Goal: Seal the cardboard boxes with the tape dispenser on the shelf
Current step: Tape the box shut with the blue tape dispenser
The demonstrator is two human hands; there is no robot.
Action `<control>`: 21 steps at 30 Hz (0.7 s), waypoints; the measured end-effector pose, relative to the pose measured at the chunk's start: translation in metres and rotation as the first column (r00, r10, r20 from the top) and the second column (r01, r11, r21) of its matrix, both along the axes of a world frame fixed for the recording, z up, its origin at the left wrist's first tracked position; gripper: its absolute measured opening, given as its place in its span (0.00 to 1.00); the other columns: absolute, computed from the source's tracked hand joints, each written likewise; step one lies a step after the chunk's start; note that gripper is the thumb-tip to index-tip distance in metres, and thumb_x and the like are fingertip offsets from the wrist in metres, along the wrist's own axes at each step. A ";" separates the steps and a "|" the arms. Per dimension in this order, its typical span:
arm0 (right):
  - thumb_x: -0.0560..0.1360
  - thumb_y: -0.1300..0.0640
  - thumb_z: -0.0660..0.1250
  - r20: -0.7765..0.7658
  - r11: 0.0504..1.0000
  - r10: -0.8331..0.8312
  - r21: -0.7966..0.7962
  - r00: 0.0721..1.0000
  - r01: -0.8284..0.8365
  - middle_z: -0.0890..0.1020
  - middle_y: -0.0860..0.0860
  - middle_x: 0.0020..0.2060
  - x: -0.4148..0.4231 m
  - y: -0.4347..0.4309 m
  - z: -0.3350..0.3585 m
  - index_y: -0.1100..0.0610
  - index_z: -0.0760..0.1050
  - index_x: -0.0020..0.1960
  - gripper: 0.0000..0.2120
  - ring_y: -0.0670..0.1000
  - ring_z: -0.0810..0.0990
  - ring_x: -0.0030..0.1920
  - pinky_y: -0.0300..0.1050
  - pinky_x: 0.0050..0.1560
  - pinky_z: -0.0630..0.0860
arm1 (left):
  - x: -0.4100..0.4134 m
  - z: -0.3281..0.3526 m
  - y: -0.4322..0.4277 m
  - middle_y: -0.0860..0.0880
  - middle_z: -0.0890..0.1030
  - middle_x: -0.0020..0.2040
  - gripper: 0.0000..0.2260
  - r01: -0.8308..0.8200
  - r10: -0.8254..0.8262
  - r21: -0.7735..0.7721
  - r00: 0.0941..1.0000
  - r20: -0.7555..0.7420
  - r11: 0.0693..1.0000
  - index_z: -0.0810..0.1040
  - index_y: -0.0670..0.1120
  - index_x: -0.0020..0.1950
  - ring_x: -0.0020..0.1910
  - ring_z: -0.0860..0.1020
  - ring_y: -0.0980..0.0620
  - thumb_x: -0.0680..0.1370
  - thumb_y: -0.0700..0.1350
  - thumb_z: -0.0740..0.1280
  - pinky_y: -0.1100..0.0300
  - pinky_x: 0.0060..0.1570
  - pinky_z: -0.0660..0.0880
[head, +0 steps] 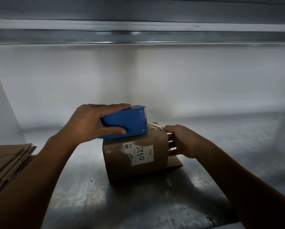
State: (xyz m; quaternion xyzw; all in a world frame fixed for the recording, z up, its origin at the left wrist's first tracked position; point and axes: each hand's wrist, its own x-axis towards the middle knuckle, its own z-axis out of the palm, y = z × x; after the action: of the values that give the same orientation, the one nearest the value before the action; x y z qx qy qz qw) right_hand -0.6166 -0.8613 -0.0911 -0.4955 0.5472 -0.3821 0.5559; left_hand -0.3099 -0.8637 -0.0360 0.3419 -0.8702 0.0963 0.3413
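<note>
One cardboard box [135,156] sits mid-shelf as our left hand [87,123] grips the blue tape dispenser [125,123] on its top and our right hand [179,140] pins the tape end [155,126]; next, we judge, a steady pull leftward.

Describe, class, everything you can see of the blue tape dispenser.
The tape dispenser is a blue, smooth, plastic-looking housing with small rivets and a toothed blade at its right end. The left hand grips it from behind, resting it on top of the cardboard box. Clear tape runs from it toward the right hand.
</note>
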 end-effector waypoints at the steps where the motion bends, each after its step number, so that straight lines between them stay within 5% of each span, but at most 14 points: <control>1: 0.80 0.48 0.63 -0.005 1.000 0.012 0.009 1.000 -0.011 0.82 0.59 0.48 -0.001 0.000 0.000 0.59 0.81 0.53 0.16 0.57 0.80 0.46 0.46 0.39 0.80 | 0.000 0.000 0.000 0.59 0.84 0.58 0.35 -0.003 0.003 -0.003 1.000 0.001 1.000 0.72 0.64 0.72 0.49 0.83 0.54 0.67 0.75 0.67 0.56 0.52 0.81; 4: 0.81 0.45 0.61 -0.123 1.000 0.024 -0.014 0.992 -0.026 0.83 0.58 0.49 -0.003 -0.001 -0.003 0.60 0.80 0.57 0.20 0.56 0.81 0.45 0.48 0.42 0.81 | -0.002 -0.001 0.000 0.62 0.83 0.58 0.35 -0.006 0.006 -0.004 1.000 -0.001 1.000 0.72 0.65 0.72 0.50 0.82 0.56 0.67 0.75 0.66 0.58 0.52 0.80; 7: 0.83 0.46 0.61 -0.263 0.980 -0.045 -0.198 0.964 -0.008 0.82 0.58 0.53 0.000 -0.004 -0.004 0.54 0.74 0.59 0.12 0.57 0.82 0.50 0.52 0.47 0.82 | -0.002 0.000 0.001 0.63 0.82 0.58 0.35 -0.010 0.010 0.011 1.000 -0.004 1.000 0.72 0.65 0.72 0.50 0.82 0.56 0.67 0.75 0.68 0.61 0.52 0.79; 10: 0.84 0.54 0.61 -0.132 0.833 -0.172 -0.548 0.976 0.073 0.80 0.52 0.58 0.002 -0.007 -0.002 0.49 0.74 0.61 0.08 0.53 0.79 0.60 0.54 0.62 0.78 | -0.002 0.000 0.001 0.61 0.83 0.59 0.35 -0.014 0.014 0.024 1.000 0.002 1.000 0.70 0.67 0.72 0.50 0.81 0.58 0.67 0.75 0.69 0.65 0.52 0.76; 12: 0.85 0.52 0.58 -0.082 0.739 -0.041 -0.673 0.996 -0.025 0.79 0.45 0.65 0.001 -0.004 0.000 0.47 0.74 0.68 0.13 0.45 0.75 0.68 0.47 0.70 0.71 | -0.001 0.001 0.001 0.60 0.83 0.59 0.34 -0.023 0.022 0.018 1.000 0.008 1.000 0.71 0.66 0.72 0.50 0.80 0.58 0.67 0.73 0.70 0.67 0.52 0.74; 16: 0.83 0.40 0.53 -0.313 0.698 0.134 -0.644 0.940 -0.313 0.66 0.30 0.75 0.006 0.002 -0.008 0.41 0.62 0.79 0.25 0.32 0.60 0.75 0.32 0.68 0.57 | 0.000 0.000 0.001 0.58 0.83 0.59 0.34 -0.028 0.028 0.012 1.000 0.006 1.000 0.72 0.63 0.73 0.50 0.82 0.55 0.68 0.70 0.69 0.63 0.52 0.77; 21: 0.81 0.42 0.57 -0.319 0.732 0.188 -0.585 0.929 -0.349 0.61 0.30 0.77 0.009 0.006 -0.015 0.39 0.57 0.80 0.28 0.30 0.56 0.75 0.32 0.71 0.55 | -0.001 0.000 0.002 0.58 0.84 0.59 0.34 -0.029 0.029 -0.004 1.000 0.000 1.000 0.72 0.64 0.72 0.50 0.83 0.53 0.67 0.70 0.69 0.58 0.52 0.79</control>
State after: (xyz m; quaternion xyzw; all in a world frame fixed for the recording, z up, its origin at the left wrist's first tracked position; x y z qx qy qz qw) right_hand -0.6073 -0.8556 -0.1057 -0.7694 0.3714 -0.3959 0.3365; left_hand -0.3107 -0.8618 -0.0359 0.3537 -0.8650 0.1031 0.3407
